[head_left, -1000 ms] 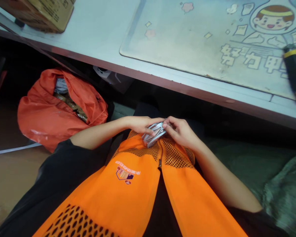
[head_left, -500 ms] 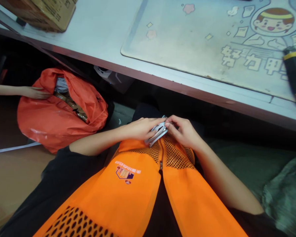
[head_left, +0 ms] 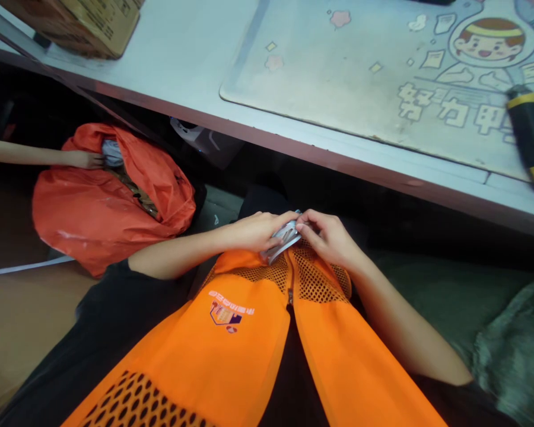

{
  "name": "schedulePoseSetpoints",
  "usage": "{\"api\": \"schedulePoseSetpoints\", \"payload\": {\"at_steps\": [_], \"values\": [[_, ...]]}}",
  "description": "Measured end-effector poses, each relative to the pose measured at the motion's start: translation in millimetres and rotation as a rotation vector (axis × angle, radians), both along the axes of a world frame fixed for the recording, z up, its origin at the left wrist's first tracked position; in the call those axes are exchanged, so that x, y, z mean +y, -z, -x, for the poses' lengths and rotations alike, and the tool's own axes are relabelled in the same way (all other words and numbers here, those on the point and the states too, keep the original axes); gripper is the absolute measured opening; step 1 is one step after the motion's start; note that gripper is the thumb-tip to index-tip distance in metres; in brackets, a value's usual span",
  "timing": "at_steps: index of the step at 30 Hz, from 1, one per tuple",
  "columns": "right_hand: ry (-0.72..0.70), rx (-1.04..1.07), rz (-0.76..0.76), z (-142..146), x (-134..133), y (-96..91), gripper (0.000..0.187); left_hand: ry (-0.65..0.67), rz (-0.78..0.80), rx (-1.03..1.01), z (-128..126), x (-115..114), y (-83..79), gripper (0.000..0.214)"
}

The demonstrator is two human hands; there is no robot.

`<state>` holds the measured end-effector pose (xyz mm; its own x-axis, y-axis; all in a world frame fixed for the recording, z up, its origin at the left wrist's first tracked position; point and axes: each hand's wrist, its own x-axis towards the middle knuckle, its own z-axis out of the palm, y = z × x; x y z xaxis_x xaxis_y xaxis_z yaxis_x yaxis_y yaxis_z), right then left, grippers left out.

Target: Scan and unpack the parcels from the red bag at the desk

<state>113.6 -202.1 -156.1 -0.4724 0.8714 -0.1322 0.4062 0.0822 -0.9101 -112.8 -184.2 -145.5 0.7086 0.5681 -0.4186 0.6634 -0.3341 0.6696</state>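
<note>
A small, flat, silvery packet with a shiny, see-through look lies across my lap, over the mesh of the orange vest. My left hand is closed on it, the thumb on the near face and the fingers along its upper edge. At the packet's upper right end my right hand pinches the edge between thumb and fingertips. Both hands touch there, just below the table edge. What is inside the packet is too blurred to tell.
A white table carries a printed mat, black-and-yellow cutters and a cardboard box. On the left, another person's hand reaches into an orange-red bag with packed items inside.
The other person's hand has moved right, from the bag's outer side into its opening. My own hands stay on the packet in nearly the same place.
</note>
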Motion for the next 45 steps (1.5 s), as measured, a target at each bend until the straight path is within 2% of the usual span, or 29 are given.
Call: {"api": "schedulePoseSetpoints", "payload": {"at_steps": [4, 8, 10, 13, 16, 18, 21, 23, 25, 30, 38, 42, 45], "values": [[0.009, -0.042, -0.080, 8, -2, 6.3, 0.016, -0.126, -0.066, 0.123, -16, -13, 7.3, 0.036], [0.027, -0.074, -0.168, 13, -3, 12.1, 0.015, -0.191, -0.108, 0.162, -18, -10, 17.2, 0.044], [0.023, -0.049, -0.173, 11, -1, 10.3, 0.015, -0.090, -0.071, 0.105, -11, 1, 16.5, 0.057], [-0.003, 0.000, -0.119, 1, 8, 0.1, 0.018, 0.115, 0.006, -0.054, -2, 27, 5.9, 0.073], [-0.035, 0.045, -0.055, -13, 23, -19.2, 0.020, 0.183, -0.004, -0.266, -2, 52, -8.2, 0.065], [-0.064, 0.058, -0.080, -20, 30, -35.2, 0.020, 0.178, 0.028, -0.405, -8, 59, -12.1, 0.059], [-0.112, 0.021, -0.159, -24, 30, -53.1, 0.016, 0.070, 0.159, -0.582, -18, 48, -3.5, 0.082], [-0.142, 0.004, -0.161, -23, 22, -56.1, 0.016, -0.019, 0.252, -0.651, -24, 31, 9.0, 0.091], [-0.144, -0.014, -0.143, -22, 10, -53.2, 0.016, -0.068, 0.307, -0.673, -28, 13, 21.4, 0.091], [-0.083, -0.096, -0.164, -23, -19, -48.1, 0.016, -0.148, 0.198, -0.677, -36, -10, 36.2, 0.078], [-0.113, -0.288, -0.231, -9, -50, -58.5, 0.015, -0.296, 0.045, -0.537, -42, -3, 41.1, 0.068], [-0.120, -0.423, -0.331, 4, -65, -48.2, 0.015, -0.379, -0.042, -0.435, -45, 5, 47.9, 0.071], [-0.183, -0.478, -0.340, 12, -74, -36.6, 0.014, -0.534, -0.031, -0.306, -50, 12, 58.0, 0.073]]}}
